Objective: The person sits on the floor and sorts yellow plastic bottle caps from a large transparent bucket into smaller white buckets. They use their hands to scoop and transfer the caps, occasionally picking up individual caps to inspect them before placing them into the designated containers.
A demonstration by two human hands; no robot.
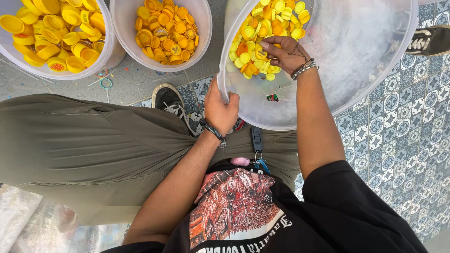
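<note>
Translucent plastic is what you are handling: a large tilted basin (356,61), its near rim clamped in your left hand (219,110). Two smaller tubs (117,23) of yellow caps are standing on the floor, well apart to the left. Inside the basin, your right hand (281,52) is resting on the heap of yellow bottle caps (262,23), fingers curled together over a few.

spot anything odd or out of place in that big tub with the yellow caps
Yes: a small dark red-and-green piece lies alone on the bare bottom of the big tub, apart from the yellow caps that the right hand rests on.
</note>
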